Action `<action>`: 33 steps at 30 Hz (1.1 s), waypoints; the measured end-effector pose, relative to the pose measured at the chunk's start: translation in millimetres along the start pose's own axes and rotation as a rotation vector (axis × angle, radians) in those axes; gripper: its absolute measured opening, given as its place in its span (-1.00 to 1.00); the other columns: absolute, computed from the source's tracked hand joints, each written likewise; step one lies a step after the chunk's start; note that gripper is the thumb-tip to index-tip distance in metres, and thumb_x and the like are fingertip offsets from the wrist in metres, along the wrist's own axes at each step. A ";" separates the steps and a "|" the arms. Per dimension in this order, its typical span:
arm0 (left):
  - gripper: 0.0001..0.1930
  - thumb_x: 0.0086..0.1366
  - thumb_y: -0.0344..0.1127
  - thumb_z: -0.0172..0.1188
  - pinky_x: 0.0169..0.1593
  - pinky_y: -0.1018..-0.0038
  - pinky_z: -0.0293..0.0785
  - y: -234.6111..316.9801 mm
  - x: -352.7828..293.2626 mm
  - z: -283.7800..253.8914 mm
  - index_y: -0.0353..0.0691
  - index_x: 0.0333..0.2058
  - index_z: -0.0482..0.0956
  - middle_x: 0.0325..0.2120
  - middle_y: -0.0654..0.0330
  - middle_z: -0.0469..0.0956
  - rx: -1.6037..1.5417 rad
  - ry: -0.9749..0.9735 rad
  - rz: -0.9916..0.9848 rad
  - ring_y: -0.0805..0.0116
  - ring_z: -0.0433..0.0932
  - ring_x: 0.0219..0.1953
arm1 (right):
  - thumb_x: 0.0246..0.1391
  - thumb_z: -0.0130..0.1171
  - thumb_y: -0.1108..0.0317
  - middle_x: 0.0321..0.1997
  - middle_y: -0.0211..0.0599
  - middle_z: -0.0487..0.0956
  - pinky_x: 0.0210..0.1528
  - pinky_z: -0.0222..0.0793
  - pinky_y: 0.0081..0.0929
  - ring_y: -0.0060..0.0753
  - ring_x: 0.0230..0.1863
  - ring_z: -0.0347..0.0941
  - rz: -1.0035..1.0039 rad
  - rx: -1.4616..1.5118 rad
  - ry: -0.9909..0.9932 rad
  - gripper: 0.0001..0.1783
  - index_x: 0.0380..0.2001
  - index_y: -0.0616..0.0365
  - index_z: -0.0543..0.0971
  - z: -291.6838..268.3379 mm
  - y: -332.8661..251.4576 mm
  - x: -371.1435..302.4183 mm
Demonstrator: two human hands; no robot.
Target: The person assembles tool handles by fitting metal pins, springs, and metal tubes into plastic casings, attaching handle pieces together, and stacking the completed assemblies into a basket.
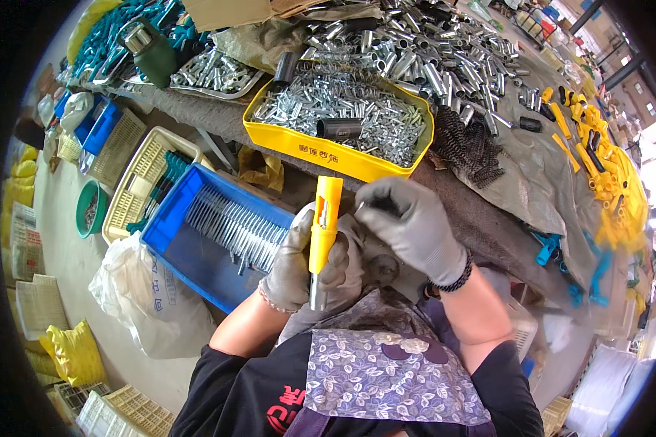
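Note:
My left hand (299, 262), in a grey glove, grips a yellow plastic handle (324, 218) held upright, with a metal rod sticking out of its lower end. My right hand (408, 222), also in a grey glove, is closed just right of the handle's upper part and pinches a small metal piece I can barely see. Both hands are over my lap, in front of the table edge. A yellow tray (328, 156) full of small silver metal tubes sits just beyond the hands.
A blue crate (175, 247) of metal strips stands at my left, beside a cream basket (127, 197). Larger silver tubes (423, 51) are piled on the table, with black springs (470, 149) and yellow handles (605, 175) to the right. Bags lie on the floor.

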State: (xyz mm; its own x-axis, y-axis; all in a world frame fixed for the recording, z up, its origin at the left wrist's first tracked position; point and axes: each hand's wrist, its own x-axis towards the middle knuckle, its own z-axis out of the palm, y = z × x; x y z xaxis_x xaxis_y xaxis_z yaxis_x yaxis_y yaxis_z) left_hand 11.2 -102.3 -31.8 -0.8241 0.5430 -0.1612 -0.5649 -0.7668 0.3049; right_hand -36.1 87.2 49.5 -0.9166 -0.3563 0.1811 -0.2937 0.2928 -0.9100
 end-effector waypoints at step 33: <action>-0.42 0.34 0.36 -0.09 -0.71 0.54 0.14 -8.2 3.0 0.4 -0.11 -0.20 0.46 -0.80 0.27 0.24 -0.149 -0.040 -0.093 0.44 0.20 -0.81 | 0.07 0.34 0.46 -0.33 -0.41 0.60 -0.11 0.44 -0.58 -0.61 -0.24 0.50 0.152 0.336 -0.080 -0.83 -0.25 0.22 0.61 10.0 7.4 -20.3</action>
State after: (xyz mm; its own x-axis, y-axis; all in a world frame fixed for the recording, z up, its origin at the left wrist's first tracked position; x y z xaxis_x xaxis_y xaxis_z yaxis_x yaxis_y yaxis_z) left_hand 13.3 -94.2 -34.4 -0.7673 0.6249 -0.1438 -0.6410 -0.7532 0.1475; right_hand -16.9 87.7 35.4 -0.9148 -0.4036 0.0172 -0.0384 0.0446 -0.9983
